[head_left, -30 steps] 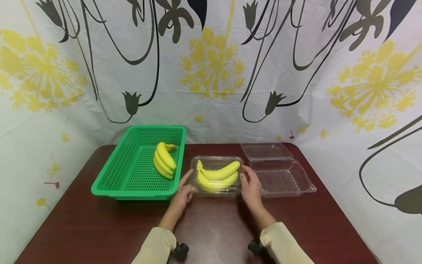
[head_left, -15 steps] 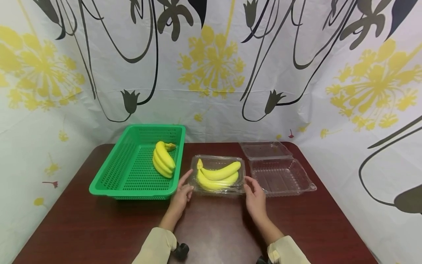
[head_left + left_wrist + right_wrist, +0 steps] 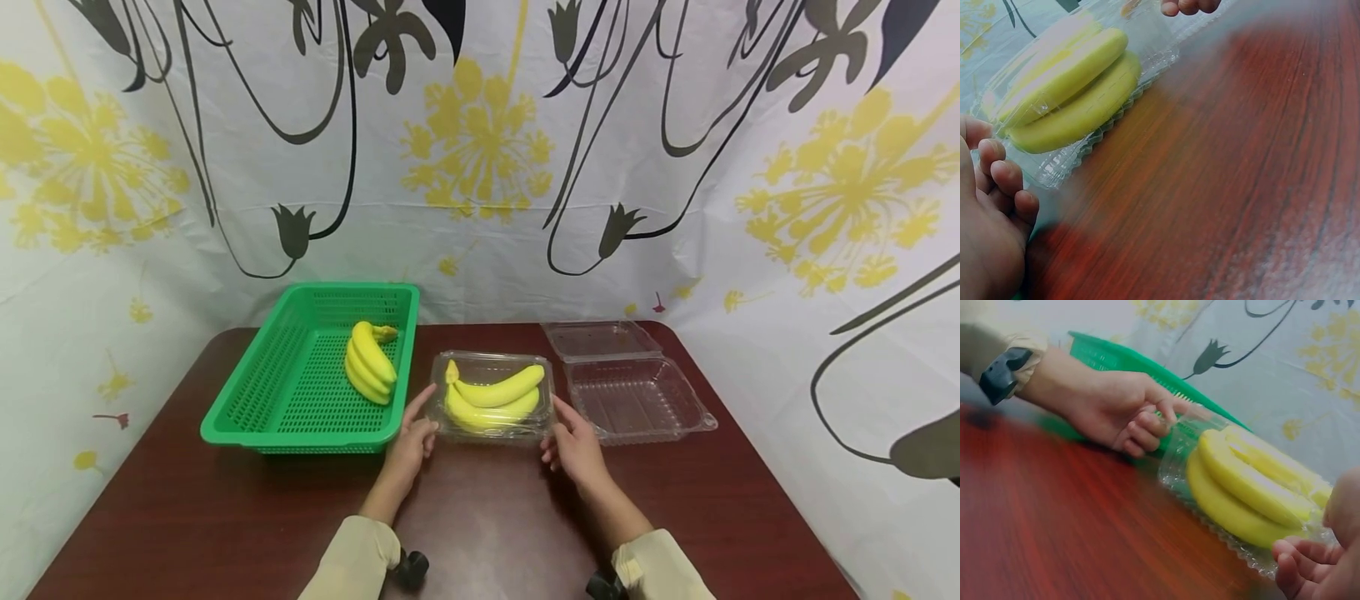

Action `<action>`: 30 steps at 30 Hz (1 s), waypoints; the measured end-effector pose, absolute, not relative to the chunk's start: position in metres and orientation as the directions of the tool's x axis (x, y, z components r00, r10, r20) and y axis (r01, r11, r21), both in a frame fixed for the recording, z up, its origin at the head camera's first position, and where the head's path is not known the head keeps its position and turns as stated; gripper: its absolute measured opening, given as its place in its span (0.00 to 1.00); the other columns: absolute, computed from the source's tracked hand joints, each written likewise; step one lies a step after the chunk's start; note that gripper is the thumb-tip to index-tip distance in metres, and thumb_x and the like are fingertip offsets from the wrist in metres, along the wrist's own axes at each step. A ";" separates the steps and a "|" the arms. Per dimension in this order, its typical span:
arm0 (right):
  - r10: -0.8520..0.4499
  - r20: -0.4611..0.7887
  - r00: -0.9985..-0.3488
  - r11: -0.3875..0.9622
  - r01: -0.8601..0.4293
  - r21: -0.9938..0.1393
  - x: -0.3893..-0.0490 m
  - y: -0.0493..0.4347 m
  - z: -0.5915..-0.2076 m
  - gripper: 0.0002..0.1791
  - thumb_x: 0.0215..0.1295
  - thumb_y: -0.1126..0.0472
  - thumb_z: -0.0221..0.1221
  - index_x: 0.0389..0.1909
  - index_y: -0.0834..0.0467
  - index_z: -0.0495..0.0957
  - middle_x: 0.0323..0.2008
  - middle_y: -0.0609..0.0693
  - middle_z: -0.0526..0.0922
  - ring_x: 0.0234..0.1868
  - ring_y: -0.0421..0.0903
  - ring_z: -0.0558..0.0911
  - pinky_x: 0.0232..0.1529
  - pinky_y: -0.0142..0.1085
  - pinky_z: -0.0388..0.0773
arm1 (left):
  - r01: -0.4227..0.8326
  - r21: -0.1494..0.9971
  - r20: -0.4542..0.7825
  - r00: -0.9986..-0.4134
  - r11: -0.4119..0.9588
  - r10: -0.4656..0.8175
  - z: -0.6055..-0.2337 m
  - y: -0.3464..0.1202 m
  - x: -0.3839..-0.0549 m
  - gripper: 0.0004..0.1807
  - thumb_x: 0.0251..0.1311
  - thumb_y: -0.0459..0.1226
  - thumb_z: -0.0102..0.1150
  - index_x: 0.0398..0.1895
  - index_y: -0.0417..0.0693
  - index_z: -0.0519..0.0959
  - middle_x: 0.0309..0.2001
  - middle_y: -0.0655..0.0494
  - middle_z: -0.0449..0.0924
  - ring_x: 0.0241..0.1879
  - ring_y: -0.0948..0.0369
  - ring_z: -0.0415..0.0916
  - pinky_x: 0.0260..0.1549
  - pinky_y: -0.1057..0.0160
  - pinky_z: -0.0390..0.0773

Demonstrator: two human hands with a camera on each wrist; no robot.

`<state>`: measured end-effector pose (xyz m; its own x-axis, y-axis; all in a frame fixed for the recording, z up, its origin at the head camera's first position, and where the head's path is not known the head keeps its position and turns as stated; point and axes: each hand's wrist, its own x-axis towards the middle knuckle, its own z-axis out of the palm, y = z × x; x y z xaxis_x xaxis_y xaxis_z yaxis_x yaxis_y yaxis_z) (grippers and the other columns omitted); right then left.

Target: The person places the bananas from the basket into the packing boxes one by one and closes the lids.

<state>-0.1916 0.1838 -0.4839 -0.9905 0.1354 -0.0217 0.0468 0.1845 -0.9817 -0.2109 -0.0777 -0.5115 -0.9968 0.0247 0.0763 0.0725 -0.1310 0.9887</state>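
Right hand (image 3: pixel 577 457): shifted, index now extended, mid-frame box's (image 3: pixel 491 357) right edge
Left hand (image 3: pixel 407 446): unmoved, opposite edge, apart, loose
Bananas (image 3: pixel 501 392): covered, likely packed

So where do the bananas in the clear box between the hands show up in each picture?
Head: the boxed bananas sit just below centre.
Left wrist: upper left.
Right wrist: right of centre, slightly low.
Shared landmark: the left hand, at one end of the box in all three.

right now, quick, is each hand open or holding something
Left hand: open, touching the left side of the clear rectangular plastic box of curved yellow bananas.
Right hand: open, at that box's right side; contact can't be told.
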 end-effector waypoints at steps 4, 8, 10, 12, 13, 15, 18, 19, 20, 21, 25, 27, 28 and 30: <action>0.097 -0.061 -0.993 0.117 0.072 -0.991 -0.192 0.183 -0.481 0.33 0.64 0.73 0.42 0.71 0.57 0.63 0.20 0.59 0.77 0.15 0.46 0.76 0.14 0.35 0.73 | 0.077 0.989 0.080 -0.997 -0.130 0.019 -0.513 -0.078 -0.211 0.34 0.59 0.23 0.46 0.71 0.50 0.66 0.14 0.56 0.62 0.16 0.64 0.60 0.17 0.69 0.63; 0.069 -0.072 -0.995 0.067 0.076 -0.995 -0.192 0.183 -0.479 0.33 0.64 0.74 0.40 0.72 0.59 0.61 0.21 0.59 0.76 0.16 0.46 0.75 0.14 0.34 0.72 | 0.057 0.989 0.062 -0.998 -0.139 0.029 -0.511 -0.079 -0.211 0.34 0.60 0.22 0.46 0.72 0.50 0.66 0.14 0.55 0.62 0.16 0.64 0.60 0.17 0.68 0.63; 0.064 -0.081 -0.995 0.044 0.084 -0.996 -0.192 0.182 -0.479 0.34 0.63 0.75 0.40 0.73 0.59 0.60 0.22 0.60 0.76 0.16 0.46 0.75 0.15 0.34 0.72 | 0.049 0.988 0.055 -0.998 -0.143 0.041 -0.509 -0.080 -0.210 0.34 0.60 0.22 0.45 0.72 0.49 0.65 0.15 0.54 0.62 0.16 0.63 0.60 0.17 0.67 0.63; 0.064 -0.088 -0.994 0.025 0.090 -0.996 -0.192 0.181 -0.479 0.35 0.62 0.76 0.40 0.73 0.58 0.59 0.22 0.60 0.75 0.16 0.46 0.75 0.15 0.34 0.72 | 0.045 0.988 0.053 -0.997 -0.146 0.052 -0.503 -0.081 -0.208 0.34 0.60 0.22 0.45 0.72 0.48 0.64 0.15 0.52 0.62 0.16 0.62 0.60 0.18 0.67 0.64; 0.065 -0.090 -0.994 0.021 0.091 -0.996 -0.192 0.181 -0.480 0.35 0.62 0.76 0.40 0.73 0.58 0.59 0.22 0.60 0.75 0.16 0.46 0.75 0.15 0.34 0.73 | 0.046 0.988 0.055 -0.997 -0.145 0.057 -0.499 -0.081 -0.206 0.34 0.60 0.22 0.44 0.72 0.46 0.64 0.15 0.52 0.62 0.16 0.62 0.60 0.18 0.66 0.64; 0.071 -0.090 -0.993 0.021 0.091 -0.996 -0.192 0.181 -0.480 0.35 0.62 0.76 0.40 0.73 0.58 0.59 0.22 0.59 0.75 0.16 0.45 0.74 0.14 0.34 0.73 | 0.048 0.989 0.058 -0.996 -0.143 0.066 -0.492 -0.081 -0.202 0.34 0.60 0.22 0.44 0.72 0.45 0.63 0.15 0.51 0.62 0.17 0.61 0.60 0.19 0.66 0.64; 0.077 -0.077 -0.994 0.030 0.080 -0.996 -0.193 0.181 -0.480 0.36 0.61 0.77 0.40 0.72 0.59 0.59 0.21 0.58 0.75 0.16 0.45 0.74 0.14 0.34 0.72 | 0.063 0.989 0.073 -0.995 -0.135 0.071 -0.484 -0.081 -0.197 0.34 0.59 0.22 0.44 0.72 0.41 0.63 0.15 0.51 0.61 0.17 0.61 0.60 0.19 0.66 0.64; 0.079 -0.073 -0.994 0.035 0.076 -0.996 -0.194 0.181 -0.481 0.36 0.61 0.77 0.40 0.72 0.59 0.60 0.21 0.58 0.75 0.16 0.45 0.74 0.14 0.33 0.72 | 0.066 0.989 0.077 -0.994 -0.135 0.072 -0.483 -0.081 -0.196 0.34 0.59 0.22 0.44 0.72 0.41 0.62 0.15 0.51 0.61 0.17 0.61 0.60 0.19 0.66 0.64; 0.081 -0.069 -0.994 0.038 0.072 -0.997 -0.194 0.181 -0.481 0.36 0.61 0.77 0.40 0.72 0.59 0.60 0.21 0.58 0.75 0.16 0.44 0.74 0.14 0.33 0.72 | 0.068 0.988 0.078 -0.994 -0.138 0.074 -0.483 -0.081 -0.196 0.34 0.59 0.22 0.44 0.72 0.41 0.62 0.15 0.51 0.61 0.17 0.61 0.60 0.19 0.66 0.64; 0.083 -0.065 -0.994 0.038 0.068 -0.997 -0.194 0.180 -0.481 0.36 0.61 0.77 0.40 0.72 0.60 0.59 0.21 0.58 0.75 0.16 0.44 0.74 0.13 0.33 0.72 | 0.070 0.988 0.081 -0.994 -0.140 0.075 -0.483 -0.081 -0.196 0.34 0.59 0.21 0.44 0.72 0.41 0.62 0.15 0.51 0.61 0.17 0.61 0.60 0.19 0.66 0.64; 0.093 -0.044 -0.995 0.038 0.048 -0.998 -0.193 0.180 -0.483 0.35 0.61 0.78 0.40 0.72 0.60 0.59 0.21 0.59 0.75 0.15 0.43 0.73 0.13 0.32 0.71 | 0.069 0.986 0.081 -0.994 -0.151 0.077 -0.483 -0.081 -0.196 0.34 0.60 0.21 0.44 0.72 0.42 0.63 0.15 0.51 0.62 0.17 0.61 0.60 0.19 0.66 0.64; 0.100 -0.024 -0.995 0.044 0.029 -0.999 -0.193 0.179 -0.484 0.35 0.62 0.78 0.40 0.72 0.60 0.59 0.21 0.60 0.75 0.14 0.43 0.73 0.12 0.32 0.70 | 0.067 0.986 0.079 -0.994 -0.153 0.076 -0.483 -0.080 -0.196 0.34 0.60 0.21 0.44 0.72 0.42 0.63 0.15 0.50 0.62 0.16 0.61 0.60 0.18 0.67 0.64; 0.107 -0.015 -0.994 0.053 0.021 -0.998 -0.193 0.179 -0.485 0.35 0.62 0.77 0.40 0.72 0.60 0.59 0.20 0.59 0.75 0.14 0.43 0.73 0.12 0.32 0.70 | 0.065 0.986 0.077 -0.994 -0.154 0.074 -0.483 -0.080 -0.196 0.34 0.60 0.21 0.44 0.72 0.43 0.63 0.15 0.50 0.62 0.16 0.62 0.60 0.18 0.67 0.64; 0.121 0.000 -0.993 0.074 0.009 -0.997 -0.192 0.179 -0.486 0.34 0.63 0.76 0.40 0.72 0.59 0.60 0.20 0.59 0.75 0.13 0.43 0.72 0.11 0.33 0.69 | 0.059 0.986 0.070 -0.995 -0.155 0.070 -0.483 -0.080 -0.196 0.34 0.60 0.21 0.44 0.72 0.43 0.63 0.15 0.51 0.62 0.16 0.62 0.60 0.18 0.67 0.64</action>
<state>-0.1925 0.1788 -0.4856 -0.9927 0.1208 0.0003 0.0087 0.0736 -0.9972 -0.1959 -0.0802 -0.4831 -0.9950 0.0704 0.0705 0.0589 -0.1552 0.9861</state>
